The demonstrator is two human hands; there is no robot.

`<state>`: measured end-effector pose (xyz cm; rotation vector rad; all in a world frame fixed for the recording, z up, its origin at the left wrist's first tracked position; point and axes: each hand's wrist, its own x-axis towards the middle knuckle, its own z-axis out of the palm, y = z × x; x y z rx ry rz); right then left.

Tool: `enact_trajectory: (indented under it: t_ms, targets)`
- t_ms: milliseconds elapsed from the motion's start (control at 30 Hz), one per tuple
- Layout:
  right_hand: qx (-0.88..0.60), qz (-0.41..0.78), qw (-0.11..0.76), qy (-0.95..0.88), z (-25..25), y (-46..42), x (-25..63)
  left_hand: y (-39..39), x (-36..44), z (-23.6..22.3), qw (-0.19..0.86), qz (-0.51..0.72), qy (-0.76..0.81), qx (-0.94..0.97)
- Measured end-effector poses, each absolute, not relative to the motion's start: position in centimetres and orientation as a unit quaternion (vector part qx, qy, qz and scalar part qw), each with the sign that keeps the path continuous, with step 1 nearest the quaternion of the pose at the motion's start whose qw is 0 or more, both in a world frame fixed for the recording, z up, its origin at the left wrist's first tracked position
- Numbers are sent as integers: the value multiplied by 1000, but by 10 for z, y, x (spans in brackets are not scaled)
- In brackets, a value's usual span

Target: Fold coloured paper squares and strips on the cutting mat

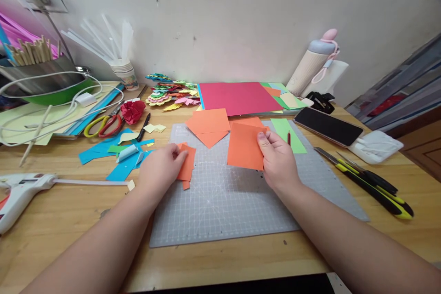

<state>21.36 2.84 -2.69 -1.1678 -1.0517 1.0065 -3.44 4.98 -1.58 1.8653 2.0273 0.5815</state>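
A wooden table (86,213) stands against a pale wall (227,18), a grey cutting mat (220,211) on it. The right hand (279,161) pinches an orange sheet (244,147) above the mat's middle — broad face toward the person, lower edge nearly level, long axis hard to tell. The left hand (160,165) covers part of some orange scraps (188,165) at the mat's left edge; whether it grips them I cannot tell. The held sheet partly hides more orange paper (248,121) — blue scraps (119,172) lie left, a utility knife (374,188) right.
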Motion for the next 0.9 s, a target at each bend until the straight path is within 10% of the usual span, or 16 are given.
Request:
enact_trajectory:
  t_ms: [133,467,733,900]
  targets:
    - [-466,513,585,-422,-24,24,208,44,-28,-12,89,278,643,709]
    - [-451,612,396,-515,-20,13,197,21,-3,-18,458,389,480,640]
    - [-415,215,486,-739,-8,6,207,15,-10,-8,143,479,354,791]
    - [-333,117,339,-872,-5,15,218,15,-10,-19,121,400,379,826]
